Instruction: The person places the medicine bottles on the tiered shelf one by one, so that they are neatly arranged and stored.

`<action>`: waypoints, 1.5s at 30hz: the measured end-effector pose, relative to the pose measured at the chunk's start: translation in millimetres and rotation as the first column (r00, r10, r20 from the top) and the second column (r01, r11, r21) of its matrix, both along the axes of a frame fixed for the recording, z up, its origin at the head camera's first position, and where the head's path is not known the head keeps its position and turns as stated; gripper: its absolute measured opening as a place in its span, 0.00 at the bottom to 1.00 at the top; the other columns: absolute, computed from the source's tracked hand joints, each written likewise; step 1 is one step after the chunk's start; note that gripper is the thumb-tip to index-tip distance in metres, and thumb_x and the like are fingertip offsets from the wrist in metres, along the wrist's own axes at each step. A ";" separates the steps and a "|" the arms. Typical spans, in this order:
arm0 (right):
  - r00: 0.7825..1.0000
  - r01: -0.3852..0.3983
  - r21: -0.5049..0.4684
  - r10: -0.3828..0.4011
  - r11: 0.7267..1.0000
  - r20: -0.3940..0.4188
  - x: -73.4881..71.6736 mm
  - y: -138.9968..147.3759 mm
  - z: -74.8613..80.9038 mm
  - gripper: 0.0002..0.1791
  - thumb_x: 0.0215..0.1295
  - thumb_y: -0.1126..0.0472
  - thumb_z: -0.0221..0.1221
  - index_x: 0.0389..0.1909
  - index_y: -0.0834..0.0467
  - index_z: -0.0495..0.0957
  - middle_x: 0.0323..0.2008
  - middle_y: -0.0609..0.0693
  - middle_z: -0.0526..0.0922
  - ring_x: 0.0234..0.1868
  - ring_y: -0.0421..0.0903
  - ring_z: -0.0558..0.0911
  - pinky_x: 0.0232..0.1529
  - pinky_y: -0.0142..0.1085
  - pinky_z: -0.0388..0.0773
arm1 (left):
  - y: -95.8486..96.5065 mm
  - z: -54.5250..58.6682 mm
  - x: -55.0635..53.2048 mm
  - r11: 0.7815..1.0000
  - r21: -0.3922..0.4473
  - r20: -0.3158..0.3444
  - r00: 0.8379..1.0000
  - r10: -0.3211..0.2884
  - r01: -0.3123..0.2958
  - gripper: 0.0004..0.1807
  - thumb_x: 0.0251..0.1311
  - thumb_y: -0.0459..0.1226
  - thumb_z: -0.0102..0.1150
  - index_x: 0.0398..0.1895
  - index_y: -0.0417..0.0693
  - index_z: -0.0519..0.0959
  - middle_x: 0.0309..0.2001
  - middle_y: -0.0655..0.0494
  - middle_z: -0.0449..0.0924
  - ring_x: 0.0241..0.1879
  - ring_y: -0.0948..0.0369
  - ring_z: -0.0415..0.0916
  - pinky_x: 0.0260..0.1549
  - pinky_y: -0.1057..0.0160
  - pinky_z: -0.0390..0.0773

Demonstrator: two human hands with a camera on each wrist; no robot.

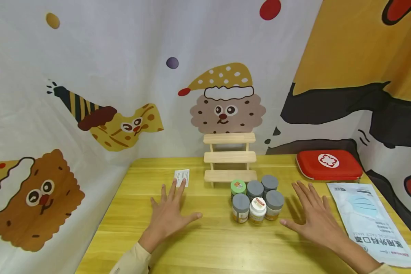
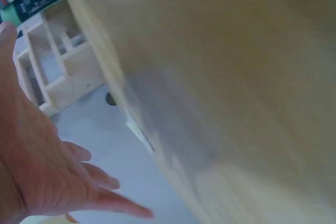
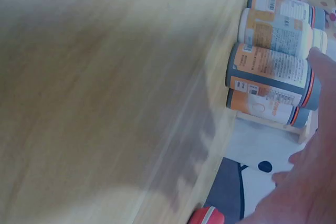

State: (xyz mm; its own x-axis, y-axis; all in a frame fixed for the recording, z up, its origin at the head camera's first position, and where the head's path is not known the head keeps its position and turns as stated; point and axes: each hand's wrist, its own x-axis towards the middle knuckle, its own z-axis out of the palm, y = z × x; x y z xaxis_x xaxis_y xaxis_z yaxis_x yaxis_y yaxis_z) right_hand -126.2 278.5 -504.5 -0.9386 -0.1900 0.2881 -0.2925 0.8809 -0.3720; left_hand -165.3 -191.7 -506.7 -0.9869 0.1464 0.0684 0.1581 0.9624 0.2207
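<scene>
Several small bottles stand in a tight cluster on the wooden table: grey-capped ones point(image 1: 241, 208), a white-capped one point(image 1: 258, 211) in front and a green-capped one point(image 1: 238, 186) behind. My left hand point(image 1: 168, 219) is spread with fingers straight, left of the bottles and just below a small printed card point(image 1: 182, 177). To the right of the cluster my right hand point(image 1: 313, 219) is spread too, its thumb toward the bottles and nothing in its grasp. The right wrist view shows orange-and-white labels on the bottles point(image 3: 270, 72). Behind them stands a three-step wooden rack point(image 1: 230, 156) with bare shelves.
At the back right lies a red zip case point(image 1: 328, 164) with a white emblem. A face mask packet point(image 1: 373, 224) lies along the right side of the table point(image 1: 205, 243). A white curtain point(image 1: 123, 57) with cartoon prints hangs behind and at both sides.
</scene>
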 end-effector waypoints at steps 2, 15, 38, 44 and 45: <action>0.999 -0.048 -0.046 0.047 0.998 -0.021 -1.6 0.5 0.0 0.68 0.56 0.34 0.75 0.87 0.47 0.42 0.85 0.60 0.52 0.87 0.63 0.43 0.84 0.72 0.31 | 5.8 5.2 -2.0 0.996 0.089 0.017 1.000 -0.014 0.012 0.66 0.51 0.83 0.54 0.84 0.82 0.28 0.88 0.54 0.34 0.83 0.30 0.41 0.65 0.07 0.49; 0.983 -0.156 -0.233 0.128 0.960 -0.131 -9.9 -9.1 4.9 0.61 0.51 0.54 0.82 0.84 0.46 0.56 0.77 0.59 0.67 0.75 0.54 0.65 0.78 0.23 0.49 | 34.2 17.1 -44.0 0.677 0.730 0.091 0.968 -0.234 0.094 0.49 0.73 0.54 0.64 0.85 0.77 0.42 0.87 0.54 0.46 0.79 0.42 0.64 0.69 0.36 0.79; 0.961 -0.219 -0.334 0.143 0.917 -0.237 -17.1 -23.9 -2.9 0.53 0.43 0.66 0.84 0.73 0.57 0.71 0.62 0.55 0.79 0.63 0.34 0.70 0.65 0.11 0.56 | 85.3 -27.9 -67.2 -0.046 0.908 0.414 0.908 -0.061 -0.417 0.22 0.78 0.41 0.59 0.63 0.33 0.76 0.57 0.40 0.86 0.54 0.56 0.87 0.61 0.61 0.88; 0.961 -0.203 -0.321 0.126 0.925 -0.246 -18.7 -25.3 -3.4 0.48 0.45 0.66 0.83 0.69 0.58 0.73 0.60 0.55 0.80 0.60 0.36 0.72 0.59 0.18 0.65 | 85.9 -28.2 -69.4 -0.081 0.898 0.430 0.901 -0.051 -0.433 0.19 0.75 0.39 0.63 0.60 0.34 0.79 0.49 0.49 0.90 0.48 0.61 0.89 0.56 0.64 0.89; 0.961 -0.201 -0.319 0.123 0.926 -0.248 -19.1 -25.6 -3.3 0.47 0.45 0.66 0.83 0.68 0.58 0.73 0.60 0.54 0.80 0.59 0.36 0.72 0.59 0.21 0.67 | 85.7 -28.2 -69.9 -0.085 0.896 0.433 0.900 -0.052 -0.436 0.19 0.74 0.39 0.64 0.59 0.34 0.80 0.48 0.50 0.90 0.47 0.61 0.89 0.55 0.64 0.90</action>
State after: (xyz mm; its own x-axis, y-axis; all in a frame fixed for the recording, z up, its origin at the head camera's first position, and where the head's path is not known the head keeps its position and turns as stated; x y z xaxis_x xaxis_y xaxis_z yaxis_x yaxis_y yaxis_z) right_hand -145.3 252.9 -507.7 -0.8088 -0.1886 0.5570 -0.5287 0.6478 -0.5484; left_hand -235.2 -106.0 -534.9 -0.9525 -0.0294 -0.3032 -0.2798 -0.3097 0.9088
